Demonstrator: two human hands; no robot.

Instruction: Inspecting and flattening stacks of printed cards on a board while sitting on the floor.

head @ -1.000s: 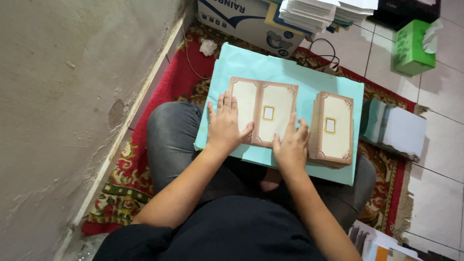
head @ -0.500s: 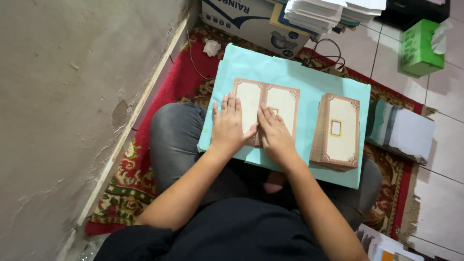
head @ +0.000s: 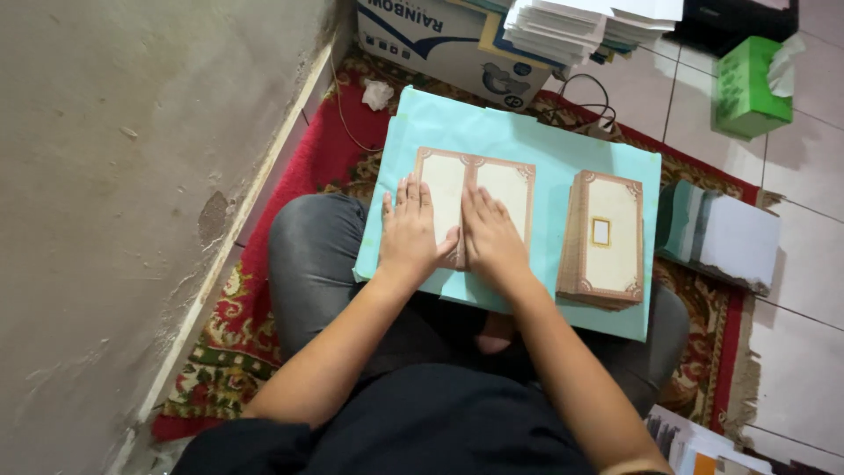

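Note:
An open cream card with a brown ornate border (head: 505, 185) lies flat on a pale turquoise board (head: 545, 145) resting on my lap. My left hand (head: 409, 230) presses flat on the card's left half. Beside it, my right hand (head: 490, 236) lies flat on the right half, near the centre fold, fingers together. To the right on the same board stands a thick stack of folded cards of the same kind (head: 605, 237), each with a small square window. Neither hand grips anything.
I sit on a red patterned rug (head: 299, 167) next to a grey wall (head: 132, 176). A cardboard box (head: 440, 40) and a pile of white paper (head: 580, 26) are ahead. A green tissue box (head: 745, 84) and another paper stack (head: 721, 233) lie to the right.
My right hand has slid left from the card's lower right to beside my left hand at the centre fold, covering the small window. The view has shifted slightly.

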